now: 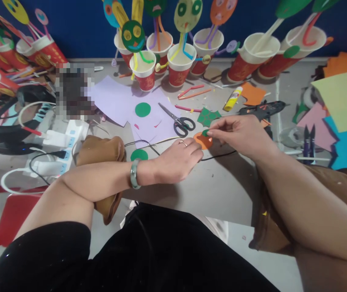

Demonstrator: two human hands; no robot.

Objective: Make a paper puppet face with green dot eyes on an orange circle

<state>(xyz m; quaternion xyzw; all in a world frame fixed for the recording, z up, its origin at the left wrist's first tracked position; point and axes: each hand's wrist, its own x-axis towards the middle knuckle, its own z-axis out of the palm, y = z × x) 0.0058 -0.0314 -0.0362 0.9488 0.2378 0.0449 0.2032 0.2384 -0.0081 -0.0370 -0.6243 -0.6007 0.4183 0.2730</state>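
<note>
An orange paper disc (203,142) lies on the grey table between my hands. My right hand (232,134) pinches a small green paper piece (205,133) over the top edge of the disc. My left hand (179,159), closed with the fingers bent down, is at the disc's left side; what its fingertips hold, if anything, is hidden. Black-handled scissors (182,123) lie just beyond my left hand on purple paper (112,99). A green sheet with cut marks (209,117) is beyond the disc. Green circles lie on the purple paper (143,109) and near my left wrist (139,155).
Red and white paper cups (181,65) with paper faces line the back. A glue stick (233,99) and a black glue gun (263,108) lie behind my right hand. A power strip (72,138) with cables is at left, coloured paper (340,101) at right.
</note>
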